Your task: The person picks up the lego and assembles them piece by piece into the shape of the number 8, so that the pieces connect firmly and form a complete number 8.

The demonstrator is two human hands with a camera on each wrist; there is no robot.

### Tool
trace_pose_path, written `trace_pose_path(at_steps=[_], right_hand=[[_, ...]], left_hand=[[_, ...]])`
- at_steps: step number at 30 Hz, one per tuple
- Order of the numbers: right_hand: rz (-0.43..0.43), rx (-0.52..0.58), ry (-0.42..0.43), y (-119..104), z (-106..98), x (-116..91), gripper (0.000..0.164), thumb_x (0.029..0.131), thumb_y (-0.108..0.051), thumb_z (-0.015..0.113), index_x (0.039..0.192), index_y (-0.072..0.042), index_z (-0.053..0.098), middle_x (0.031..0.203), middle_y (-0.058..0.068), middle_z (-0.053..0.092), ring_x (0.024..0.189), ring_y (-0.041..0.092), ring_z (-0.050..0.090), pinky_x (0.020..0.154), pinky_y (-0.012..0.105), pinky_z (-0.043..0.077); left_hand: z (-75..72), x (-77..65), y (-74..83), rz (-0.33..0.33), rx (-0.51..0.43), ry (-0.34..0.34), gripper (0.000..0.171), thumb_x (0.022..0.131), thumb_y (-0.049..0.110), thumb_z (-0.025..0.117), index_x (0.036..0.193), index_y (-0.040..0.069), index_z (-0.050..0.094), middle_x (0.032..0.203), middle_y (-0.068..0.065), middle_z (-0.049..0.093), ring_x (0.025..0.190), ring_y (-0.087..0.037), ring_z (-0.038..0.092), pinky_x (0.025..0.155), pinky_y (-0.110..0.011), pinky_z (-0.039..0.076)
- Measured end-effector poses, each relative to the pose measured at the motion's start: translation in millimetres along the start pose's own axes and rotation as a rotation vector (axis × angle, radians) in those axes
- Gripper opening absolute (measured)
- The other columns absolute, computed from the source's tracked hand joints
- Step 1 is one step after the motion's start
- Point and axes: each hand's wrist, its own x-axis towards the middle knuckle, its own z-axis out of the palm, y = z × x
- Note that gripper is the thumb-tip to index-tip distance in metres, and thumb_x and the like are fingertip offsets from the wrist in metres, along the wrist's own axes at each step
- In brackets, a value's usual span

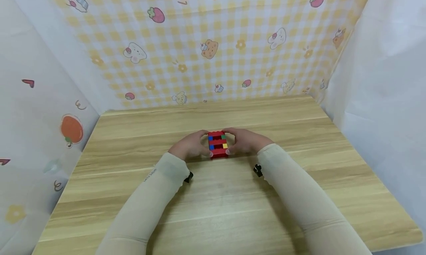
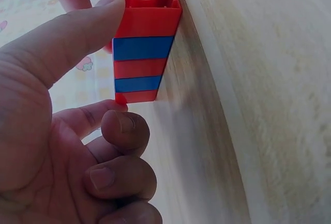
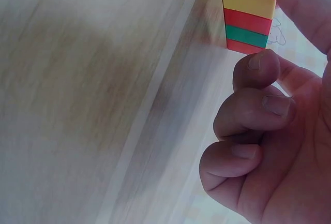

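Both hands hold a small structure of toy building bricks (image 1: 217,142) near the middle of the table. Red bars cross it, with blue blocks (image 2: 143,48) between them on its left side. A yellow block (image 3: 248,2) and a green block (image 3: 246,35) fill its right side, and gaps show between the sides. Its hollow, tubed underside faces the wearer. My left hand (image 1: 192,146) pinches the left side lengthwise, thumb near, index finger far. Likewise my right hand (image 1: 247,140) grips the right side. The other fingers curl loosely beside it.
Pale wood-grain table (image 1: 213,218) spreads around the hands. A yellow checked sheet (image 1: 186,37) hangs behind its far edge. White sheets (image 1: 392,70) stand at left and right. Small black devices (image 1: 257,170) sit under the wrists.
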Motion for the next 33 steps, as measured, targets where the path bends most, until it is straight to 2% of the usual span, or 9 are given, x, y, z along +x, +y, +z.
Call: trace_pose_path(at_steps=[8, 23, 33], right_hand=[[0.020, -0.040, 0.014, -2.9, 0.2, 0.2, 0.085, 0.092, -0.032, 0.085, 0.163, -0.037, 0.039, 0.168, 0.007, 0.038, 0.154, 0.035, 0.037, 0.122, 0.067, 0.029], [0.042, -0.041, 0.020, -3.1, 1.8, 0.4, 0.086, 0.091, -0.035, 0.085, 0.163, -0.041, 0.037, 0.168, 0.008, 0.039, 0.154, 0.036, 0.036, 0.122, 0.067, 0.027], [0.001, -0.041, 0.017, 2.8, 2.9, 1.3, 0.088, 0.092, -0.036, 0.084, 0.165, -0.037, 0.034, 0.169, 0.009, 0.037, 0.155, 0.036, 0.034, 0.123, 0.065, 0.027]], left_hand=[[0.1, -1.9, 2.5, -0.016, 0.025, 0.006, 0.090, 0.088, 0.027, 0.087, 0.163, 0.028, 0.037, 0.169, -0.009, 0.036, 0.153, -0.037, 0.035, 0.122, -0.066, 0.029], [-0.4, -2.1, 5.3, -0.025, 0.071, 0.013, 0.093, 0.087, 0.030, 0.088, 0.164, 0.025, 0.036, 0.169, -0.009, 0.037, 0.154, -0.037, 0.035, 0.122, -0.064, 0.030], [-0.1, -0.7, 4.3, -0.015, 0.077, 0.014, 0.093, 0.087, 0.030, 0.088, 0.164, 0.025, 0.037, 0.169, -0.009, 0.037, 0.155, -0.036, 0.035, 0.123, -0.064, 0.028]])
